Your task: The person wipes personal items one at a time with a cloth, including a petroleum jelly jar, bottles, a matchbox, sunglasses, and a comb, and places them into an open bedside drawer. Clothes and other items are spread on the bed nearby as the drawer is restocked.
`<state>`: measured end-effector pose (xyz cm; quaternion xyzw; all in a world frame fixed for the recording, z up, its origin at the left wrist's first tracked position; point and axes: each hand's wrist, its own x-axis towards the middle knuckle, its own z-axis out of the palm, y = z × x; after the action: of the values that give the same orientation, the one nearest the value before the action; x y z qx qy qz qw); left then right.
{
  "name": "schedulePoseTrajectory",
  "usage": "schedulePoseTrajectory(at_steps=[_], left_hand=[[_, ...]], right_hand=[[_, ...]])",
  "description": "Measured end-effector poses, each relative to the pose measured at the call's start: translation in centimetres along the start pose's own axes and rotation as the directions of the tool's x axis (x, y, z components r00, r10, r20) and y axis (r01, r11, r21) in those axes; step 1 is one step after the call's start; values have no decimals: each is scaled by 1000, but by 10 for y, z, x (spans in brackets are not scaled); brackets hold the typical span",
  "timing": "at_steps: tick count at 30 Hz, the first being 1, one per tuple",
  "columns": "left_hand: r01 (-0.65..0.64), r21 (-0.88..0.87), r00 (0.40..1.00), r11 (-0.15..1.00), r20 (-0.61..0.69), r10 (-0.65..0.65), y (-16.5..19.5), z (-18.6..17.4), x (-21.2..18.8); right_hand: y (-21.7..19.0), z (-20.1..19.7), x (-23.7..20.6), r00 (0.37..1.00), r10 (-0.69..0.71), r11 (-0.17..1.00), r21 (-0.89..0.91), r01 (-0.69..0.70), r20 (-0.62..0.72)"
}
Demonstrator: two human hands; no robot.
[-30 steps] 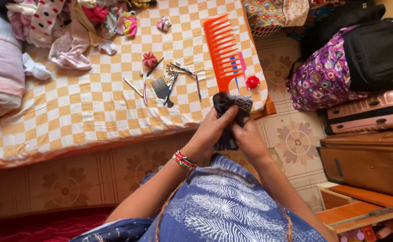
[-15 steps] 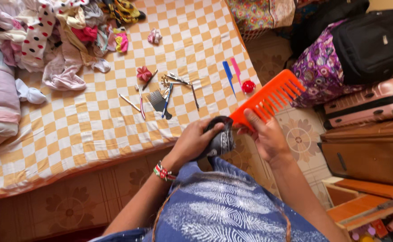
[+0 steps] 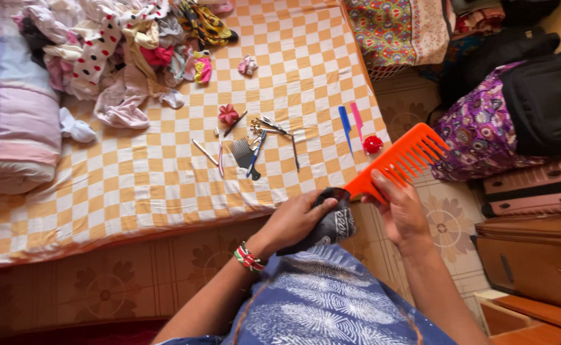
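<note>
Lifted off the bed since 1 s ago, orange comb now sits above the floor at bed's near right corner, right hand clamped on its handle. Left hand grips a dark cloth vs. the handle end. Best: hold comb steady, wipe w/ firm strokes along teeth.
</note>
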<state>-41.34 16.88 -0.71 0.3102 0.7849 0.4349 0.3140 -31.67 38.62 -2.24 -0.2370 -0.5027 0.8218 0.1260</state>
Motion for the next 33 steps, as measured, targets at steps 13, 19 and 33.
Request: schedulePoseTrajectory(at_steps=[13, 19, 33], left_hand=[[-174, -102, 981, 979, -110, 163, 16, 27, 11], [-168, -38, 985, 985, -32, 167, 9, 9, 13], [33, -676, 987, 736, -94, -131, -42, -7, 2]], right_hand=[[-1, 17, -20, 997, -25, 999, -37, 27, 71], [-22, -2, -2, 986, -137, 991, -24, 135, -100], [-24, -9, -29, 981, 51, 979, 206, -12, -185]])
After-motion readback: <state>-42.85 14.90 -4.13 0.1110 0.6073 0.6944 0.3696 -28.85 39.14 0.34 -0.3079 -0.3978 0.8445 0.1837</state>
